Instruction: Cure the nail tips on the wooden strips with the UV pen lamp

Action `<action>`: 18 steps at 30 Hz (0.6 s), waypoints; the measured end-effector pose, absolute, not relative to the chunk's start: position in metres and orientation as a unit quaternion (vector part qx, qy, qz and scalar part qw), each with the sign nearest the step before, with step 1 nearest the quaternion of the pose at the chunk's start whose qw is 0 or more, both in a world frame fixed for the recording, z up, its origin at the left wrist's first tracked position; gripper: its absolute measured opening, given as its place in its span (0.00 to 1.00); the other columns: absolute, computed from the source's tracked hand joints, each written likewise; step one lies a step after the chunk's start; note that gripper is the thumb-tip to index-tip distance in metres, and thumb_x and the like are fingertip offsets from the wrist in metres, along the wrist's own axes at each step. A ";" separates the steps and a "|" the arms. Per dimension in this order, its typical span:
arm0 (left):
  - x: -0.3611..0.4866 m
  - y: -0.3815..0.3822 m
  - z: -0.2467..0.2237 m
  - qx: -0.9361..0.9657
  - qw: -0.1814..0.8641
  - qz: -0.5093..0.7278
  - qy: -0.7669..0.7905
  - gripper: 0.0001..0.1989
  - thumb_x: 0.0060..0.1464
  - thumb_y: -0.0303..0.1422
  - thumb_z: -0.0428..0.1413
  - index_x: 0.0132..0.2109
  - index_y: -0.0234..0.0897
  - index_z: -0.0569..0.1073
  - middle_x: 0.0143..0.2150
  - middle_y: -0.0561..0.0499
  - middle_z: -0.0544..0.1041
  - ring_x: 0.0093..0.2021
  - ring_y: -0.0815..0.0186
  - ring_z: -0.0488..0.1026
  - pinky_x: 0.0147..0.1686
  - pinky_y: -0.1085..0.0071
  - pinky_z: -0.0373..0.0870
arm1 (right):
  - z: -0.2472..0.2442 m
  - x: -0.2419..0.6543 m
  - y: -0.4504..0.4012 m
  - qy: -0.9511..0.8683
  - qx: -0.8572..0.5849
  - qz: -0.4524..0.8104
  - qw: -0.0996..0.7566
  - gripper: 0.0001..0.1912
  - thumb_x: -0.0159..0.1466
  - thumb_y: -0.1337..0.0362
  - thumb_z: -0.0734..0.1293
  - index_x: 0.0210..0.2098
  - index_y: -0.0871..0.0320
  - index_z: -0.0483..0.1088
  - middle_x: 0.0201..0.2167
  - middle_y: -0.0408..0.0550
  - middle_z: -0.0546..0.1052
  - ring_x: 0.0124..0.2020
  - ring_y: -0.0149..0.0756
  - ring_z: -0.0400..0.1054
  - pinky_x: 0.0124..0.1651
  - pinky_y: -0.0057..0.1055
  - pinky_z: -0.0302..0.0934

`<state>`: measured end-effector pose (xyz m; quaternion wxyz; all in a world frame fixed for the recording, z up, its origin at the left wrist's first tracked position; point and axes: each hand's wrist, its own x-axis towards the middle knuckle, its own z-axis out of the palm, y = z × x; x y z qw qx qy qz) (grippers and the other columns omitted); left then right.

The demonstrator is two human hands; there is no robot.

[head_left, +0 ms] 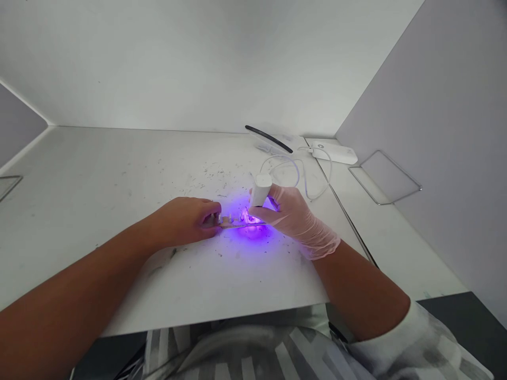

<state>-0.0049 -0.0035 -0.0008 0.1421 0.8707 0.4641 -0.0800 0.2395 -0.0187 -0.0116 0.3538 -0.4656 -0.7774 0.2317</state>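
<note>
My bare left hand [193,217] pinches the left end of a narrow strip [233,226], which lies low over the white table and has several small pieces standing along it. In my right hand [293,212], covered by a thin pinkish see-through glove, is a small white lamp [260,190]. Its lower end points down at the right part of the strip and casts a bright violet glow there. Glare hides the details of the lit pieces, and the strip's right end is beside my gloved fingers.
Behind my right hand, a white cable [304,179] loops toward a white power strip [335,152]. A curved dark-edged object [269,139] lies near the back wall. Small dark specks dot the table [79,174]. A wire frame [386,177] is at the right wall.
</note>
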 end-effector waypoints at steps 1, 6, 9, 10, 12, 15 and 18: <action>-0.005 -0.003 -0.001 0.871 0.143 -0.078 0.464 0.13 0.55 0.46 0.50 0.34 0.41 0.67 0.29 0.54 0.73 0.27 0.67 0.66 0.25 0.71 0.54 | -0.012 0.240 -0.019 -0.777 -0.465 0.232 0.355 0.08 0.58 0.58 0.69 0.31 0.56 0.71 0.19 0.36 0.67 0.19 0.23 0.51 0.24 0.24 0.51; -0.005 -0.003 -0.001 0.872 0.153 -0.071 0.460 0.13 0.55 0.46 0.50 0.35 0.41 0.68 0.30 0.53 0.74 0.27 0.67 0.66 0.26 0.70 0.54 | -0.011 0.240 -0.019 -0.775 -0.463 0.236 0.360 0.08 0.58 0.58 0.69 0.32 0.56 0.71 0.19 0.35 0.66 0.19 0.23 0.51 0.24 0.24 0.51; -0.005 -0.003 0.000 0.870 0.151 -0.074 0.463 0.13 0.55 0.46 0.50 0.34 0.41 0.68 0.29 0.53 0.73 0.27 0.67 0.66 0.26 0.70 0.54 | -0.011 0.240 -0.019 -0.775 -0.463 0.233 0.360 0.08 0.58 0.58 0.69 0.31 0.56 0.71 0.18 0.35 0.64 0.19 0.23 0.51 0.24 0.24 0.51; -0.005 -0.003 0.000 0.869 0.151 -0.075 0.464 0.13 0.54 0.46 0.50 0.34 0.41 0.68 0.29 0.53 0.73 0.27 0.67 0.66 0.26 0.70 0.54 | -0.011 0.240 -0.019 -0.776 -0.463 0.234 0.359 0.08 0.58 0.58 0.69 0.31 0.56 0.70 0.19 0.35 0.65 0.19 0.23 0.51 0.25 0.24 0.51; -0.005 -0.003 0.000 0.869 0.153 -0.076 0.465 0.13 0.54 0.45 0.50 0.34 0.41 0.68 0.29 0.53 0.74 0.27 0.66 0.67 0.26 0.70 0.53 | -0.012 0.240 -0.019 -0.777 -0.462 0.235 0.358 0.08 0.58 0.58 0.69 0.32 0.56 0.71 0.20 0.36 0.66 0.20 0.23 0.52 0.25 0.25 0.51; -0.005 -0.003 0.000 0.870 0.150 -0.079 0.463 0.13 0.55 0.46 0.50 0.35 0.42 0.68 0.30 0.53 0.74 0.28 0.66 0.67 0.26 0.70 0.54 | -0.012 0.239 -0.019 -0.777 -0.463 0.232 0.358 0.09 0.58 0.57 0.69 0.33 0.56 0.71 0.19 0.35 0.66 0.19 0.23 0.51 0.25 0.24 0.51; -0.005 -0.003 -0.001 0.871 0.147 -0.081 0.462 0.13 0.55 0.46 0.50 0.36 0.42 0.68 0.30 0.53 0.74 0.28 0.66 0.67 0.26 0.70 0.55 | -0.012 0.240 -0.018 -0.778 -0.464 0.232 0.356 0.09 0.59 0.57 0.69 0.33 0.56 0.71 0.19 0.36 0.66 0.19 0.23 0.51 0.24 0.24 0.51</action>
